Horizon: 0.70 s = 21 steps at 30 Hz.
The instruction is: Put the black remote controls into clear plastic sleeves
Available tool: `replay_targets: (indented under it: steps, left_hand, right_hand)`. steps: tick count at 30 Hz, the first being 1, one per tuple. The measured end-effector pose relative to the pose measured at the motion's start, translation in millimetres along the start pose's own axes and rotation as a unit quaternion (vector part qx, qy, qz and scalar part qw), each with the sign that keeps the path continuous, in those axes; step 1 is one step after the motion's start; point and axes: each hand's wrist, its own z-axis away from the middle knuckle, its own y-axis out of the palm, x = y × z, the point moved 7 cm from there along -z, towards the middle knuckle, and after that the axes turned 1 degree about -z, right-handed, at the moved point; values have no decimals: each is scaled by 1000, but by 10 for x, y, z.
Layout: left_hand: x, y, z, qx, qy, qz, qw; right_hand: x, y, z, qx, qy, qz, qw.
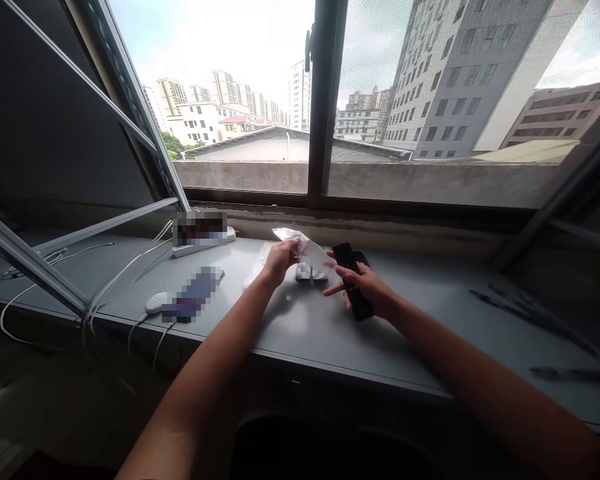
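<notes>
My left hand (pixel 280 259) is closed on a clear plastic bag (pixel 307 248), pinching it near its left end above the table. My right hand (pixel 367 285) grips a long black remote control (pixel 344 257), tilted, with some fingers stretched out to the left. Behind that hand shows part of another dark object (pixel 361 258), mostly hidden. Small dark items in clear wrapping (pixel 311 275) lie on the table below the bag. More clear plastic (pixel 257 268) rests just left of my left hand.
On the left of the grey table (pixel 300 333) lie a blurred-out phone (pixel 193 297), a round white charger (pixel 155 303) and a white power strip (pixel 205 247) with cables. Metal frame bars (pixel 130 223) rise at left. Dark straps (pixel 535 313) lie at right. A window stands behind.
</notes>
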Motion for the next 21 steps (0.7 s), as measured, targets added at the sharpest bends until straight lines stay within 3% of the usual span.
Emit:
replay_targets:
  steps: [4, 8, 13, 19, 21]
  left_hand:
    - [-17, 119, 51, 63, -14, 29, 997]
    - [-90, 66, 45, 35, -7, 56, 998]
    - [-71, 60, 54, 32, -25, 39, 998]
    - [34, 343, 188, 174, -39, 39, 983]
    - [44, 395, 232, 196, -40, 41, 979]
  right_hand:
    - [-1, -9, -5, -33, 7, 3, 999]
    - [35, -149, -27, -81, -14, -6, 997]
    - [72, -55, 10, 22, -17, 18, 999]
    - [-88, 174, 125, 161, 67, 75, 982]
    - [-125, 213, 152, 186, 83, 91, 975]
